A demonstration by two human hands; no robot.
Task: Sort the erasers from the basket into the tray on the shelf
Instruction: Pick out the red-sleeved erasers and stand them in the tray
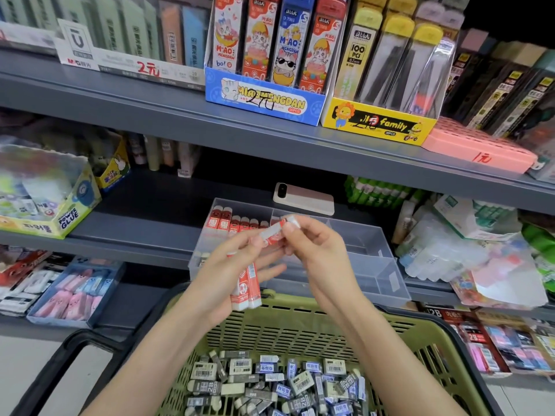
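Basket (405, 322) w/ grey erasers (270, 382) nearest; L hand (237, 267) grips red erasers (247, 288); R hand (315, 250) pinches single eraser (277, 232).

One head-worn camera looks forward and down, close above a green plastic mesh basket (300, 328), facing grey metal shelves (150, 115)

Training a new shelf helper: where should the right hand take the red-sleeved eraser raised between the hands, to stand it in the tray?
Pinch the red-sleeved eraser at its upper white end, from the right. The slim bar slants up-right, and the red erasers in the tray stand on end, so its lower end probably goes in first.
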